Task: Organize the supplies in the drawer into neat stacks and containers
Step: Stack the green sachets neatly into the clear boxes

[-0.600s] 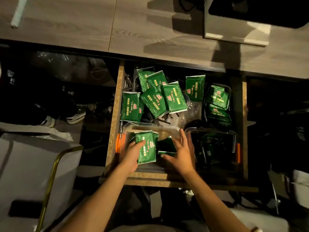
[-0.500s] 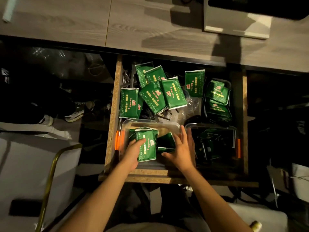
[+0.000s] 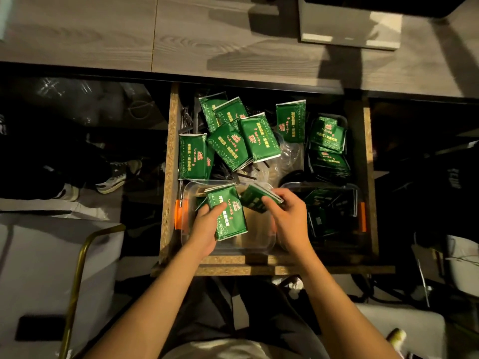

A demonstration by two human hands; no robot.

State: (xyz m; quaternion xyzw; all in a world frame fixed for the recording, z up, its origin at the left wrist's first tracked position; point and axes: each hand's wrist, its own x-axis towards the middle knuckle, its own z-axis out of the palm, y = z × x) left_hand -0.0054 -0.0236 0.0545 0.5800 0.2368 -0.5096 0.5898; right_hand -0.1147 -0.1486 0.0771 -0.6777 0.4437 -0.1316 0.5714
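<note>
An open wooden drawer (image 3: 169, 161) holds many green packets with gold and red print. A clear plastic container (image 3: 255, 242) sits at its front left. My left hand (image 3: 204, 229) grips a green packet (image 3: 230, 216) over that container. My right hand (image 3: 287, 216) pinches a darker stack of green packets (image 3: 255, 199) just to the right, above the same container. Several loose packets (image 3: 233, 143) lie scattered further back in the drawer.
Two more clear containers, one at the front right (image 3: 334, 211) and one at the back right (image 3: 328, 138), hold green packets. Crumpled clear plastic (image 3: 285, 159) and dark utensils lie mid-drawer. A grey desk top (image 3: 103, 35) runs above. Shoes (image 3: 114, 177) stand on the floor at left.
Both hands went from resting flat on packets in the front-left container to gripping them. The right hand has lifted its stack and tilted it. The view has shifted slightly.
</note>
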